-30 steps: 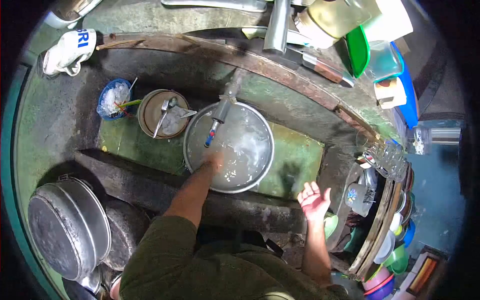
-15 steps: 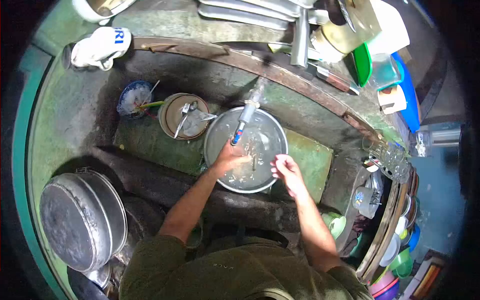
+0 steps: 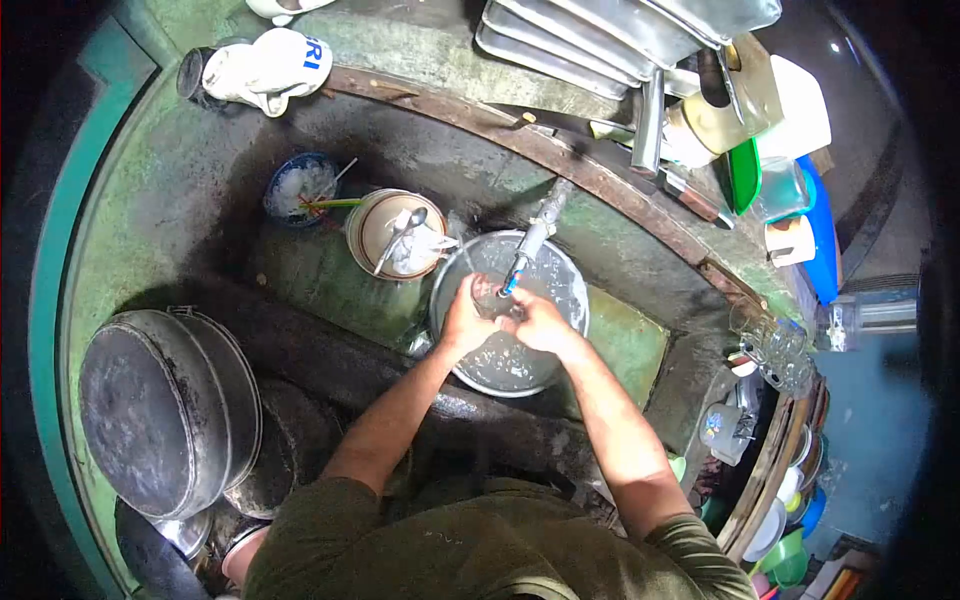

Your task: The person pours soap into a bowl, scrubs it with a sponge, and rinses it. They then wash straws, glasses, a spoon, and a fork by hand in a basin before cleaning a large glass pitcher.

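A round metal basin (image 3: 463, 372) full of water stands in the sink beneath the tap (image 3: 535, 240). Over the basin, close under the tap's mouth, my left hand (image 3: 467, 318) has its fingers curved upward. My right hand (image 3: 540, 322) is beside it, the fingertips near the blue end of the tap. The two hands nearly meet at the thumbs. Whether anything lies between them is too blurred to make out. Left of the basin stands a beige bucket (image 3: 357, 232) with a spoon (image 3: 400, 243) and something clear on top.
A blue bowl (image 3: 273, 205) with suds sits at the sink's back left. A large blackened pot (image 3: 140, 420) is at the left. Metal trays (image 3: 560, 50), a knife (image 3: 697, 200) and a white cap (image 3: 275, 70) lie along the ledge. Glasses (image 3: 775, 350) stand at the right.
My right hand has moved left and up to my left hand, under the tap. My left hand has come off the tap's end. The whole view has shifted slightly.
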### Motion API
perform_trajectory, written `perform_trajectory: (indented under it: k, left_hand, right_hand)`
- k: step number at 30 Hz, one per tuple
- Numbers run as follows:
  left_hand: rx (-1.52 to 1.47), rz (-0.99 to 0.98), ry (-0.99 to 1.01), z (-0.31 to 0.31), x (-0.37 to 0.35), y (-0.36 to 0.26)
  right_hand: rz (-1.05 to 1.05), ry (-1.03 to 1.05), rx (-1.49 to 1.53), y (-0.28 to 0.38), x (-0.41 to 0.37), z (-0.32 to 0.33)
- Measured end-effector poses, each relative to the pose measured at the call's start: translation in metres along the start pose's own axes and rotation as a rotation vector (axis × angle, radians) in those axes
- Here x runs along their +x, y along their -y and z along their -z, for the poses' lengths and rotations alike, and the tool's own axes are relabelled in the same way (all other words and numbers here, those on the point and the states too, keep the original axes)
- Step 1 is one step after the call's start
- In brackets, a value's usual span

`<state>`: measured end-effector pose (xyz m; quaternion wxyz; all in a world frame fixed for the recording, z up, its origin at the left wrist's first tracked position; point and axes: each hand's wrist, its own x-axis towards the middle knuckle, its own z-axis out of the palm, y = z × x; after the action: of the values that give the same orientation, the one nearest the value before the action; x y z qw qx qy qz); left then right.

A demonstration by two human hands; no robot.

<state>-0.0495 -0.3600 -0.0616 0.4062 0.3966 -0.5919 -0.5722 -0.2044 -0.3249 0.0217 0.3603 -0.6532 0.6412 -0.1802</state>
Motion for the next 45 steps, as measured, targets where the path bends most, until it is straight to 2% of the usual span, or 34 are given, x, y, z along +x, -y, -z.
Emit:
perform_trajectory:
  k: [1, 2, 4, 6, 8, 10, 11, 12, 13, 14, 15, 16, 18, 20, 21, 22, 23, 24, 26, 27, 28, 30, 31, 33, 34, 35, 36, 38, 39, 40, 42, 43, 44, 45]
  left_hand:
    - [0.002, -0.004, 0.002, 0.004, 0.002, 0.002]
    - [0.018, -0.002, 0.042, 0.008, 0.003, 0.007]
    - [0.041, -0.006, 0.088, 0.018, 0.009, 0.009]
    - [0.106, -0.057, 0.172, 0.032, 0.013, 0.004]
    - [0.004, -0.158, 0.212, 0.049, 0.022, 0.000]
    - [-0.351, 0.368, 0.456, 0.070, 0.037, -0.012]
    - [0.097, 0.127, 0.523, 0.059, 0.053, -0.013]
    - [0.642, -0.005, 0.526, 0.044, 0.062, -0.022]
    - [0.874, 0.160, 0.610, 0.029, 0.068, -0.067]
    - [0.885, 0.103, 0.675, 0.025, 0.069, -0.082]
    - [0.744, 0.295, 0.581, 0.002, 0.070, -0.055]
    - [0.473, 0.454, 0.399, -0.007, 0.060, -0.072]
    - [0.624, 0.053, 0.657, -0.010, 0.056, -0.061]
    - [-0.019, 0.018, 0.459, -0.019, 0.051, -0.009]
    - [-0.211, 0.195, 0.329, -0.013, 0.043, -0.023]
    - [-0.653, 0.336, 0.297, -0.009, 0.045, 0.003]
    - [-0.533, 0.420, 0.226, -0.003, 0.037, 0.013]
    - [-0.414, 0.501, 0.155, 0.004, 0.028, 0.021]
    - [-0.827, 0.781, 0.248, 0.016, 0.021, 0.040]
    - [-0.895, 0.902, 0.373, 0.029, 0.015, 0.040]
    - [-0.893, 0.903, 0.376, 0.034, 0.008, 0.042]
    - [-0.993, 0.776, 0.447, 0.036, -0.009, 0.049]
    - [-0.860, 0.813, 0.343, 0.031, -0.015, 0.020]
    - [-0.976, 0.773, 0.271, 0.013, -0.020, 0.009]
    - [-1.090, 0.727, 0.197, 0.006, -0.021, 0.004]
    - [-1.121, 0.755, 0.039, 0.000, -0.022, -0.001]
    - [-1.109, 0.539, 0.069, -0.002, -0.027, 0.007]
    - [-1.301, 0.360, -0.084, -0.006, -0.025, -0.038]
    - [-1.289, 0.405, -0.149, -0.004, -0.025, -0.041]
    - [-1.289, 0.406, -0.147, -0.003, -0.024, -0.024]
    - [-1.058, 0.466, -0.162, -0.001, -0.019, 0.037]
    - [-0.775, 0.522, -0.170, 0.009, -0.017, 0.047]
    - [-0.709, 0.389, -0.111, 0.015, -0.016, 0.045]
    - [-0.694, 0.395, 0.002, 0.021, -0.016, 0.043]
  right_hand:
    - [-0.132, 0.149, 0.151, -0.017, 0.009, -0.015]
    - [-0.129, 0.144, 0.153, -0.014, 0.014, -0.018]
    - [-0.125, 0.153, -0.074, -0.004, 0.024, -0.020]
    - [-0.096, 0.140, -0.064, 0.007, 0.023, -0.016]
    - [-0.169, 0.156, -0.196, 0.027, 0.024, -0.005]
    - [-0.089, 0.132, -0.182, 0.009, 0.020, -0.021]
    - [-0.090, 0.081, -0.186, 0.012, 0.014, -0.028]
    - [-0.091, 0.030, -0.190, 0.013, 0.009, -0.034]
    - [-0.092, 0.002, -0.205, 0.012, 0.005, -0.041]
    - [-0.096, -0.025, -0.221, 0.008, 0.000, -0.049]
    - [-0.125, -0.034, -0.254, 0.001, -0.006, -0.057]
    - [-0.085, -0.142, -0.188, 0.008, -0.014, -0.055]
    - [-0.056, -0.343, 0.002, 0.006, -0.027, -0.055]
    - [-0.019, -0.370, -0.013, 0.010, -0.029, -0.043]
    - [-0.057, -0.365, -0.005, 0.012, -0.029, -0.039]
    - [-0.103, -0.357, 0.004, 0.013, -0.032, -0.038]
    - [-0.162, -0.373, 0.078, 0.009, -0.029, -0.043]
    - [-0.119, -0.339, 0.040, 0.020, -0.025, -0.034]
    - [-0.037, -0.261, 0.141, 0.009, -0.011, -0.030]
    - [-0.046, -0.232, 0.247, -0.002, -0.002, -0.034]
    - [-0.050, -0.203, 0.353, -0.011, 0.007, -0.036]
    - [-0.137, -0.242, 0.314, 0.019, 0.017, -0.024]
    - [-0.093, -0.334, 0.081, 0.019, 0.024, -0.027]
    - [-0.021, -0.460, -0.257, 0.027, 0.032, -0.035]
    - [-0.022, -0.462, -0.256, 0.037, 0.035, -0.041]
    - [0.010, -0.381, -0.446, 0.050, 0.038, -0.046]
    - [0.040, -0.295, -0.634, 0.060, 0.039, -0.050]
    - [0.176, -0.130, -0.557, 0.067, 0.037, -0.051]
    - [0.244, -0.279, -0.566, 0.062, 0.039, -0.054]
    - [0.242, -0.280, -0.566, 0.056, 0.039, -0.056]
    - [0.081, -0.329, -0.386, 0.041, 0.036, -0.053]
    - [0.048, -0.216, -0.203, 0.043, 0.038, -0.034]
    - [0.101, -0.311, 0.019, 0.032, 0.040, -0.034]
    - [-0.110, -0.075, 0.288, 0.014, 0.033, -0.023]
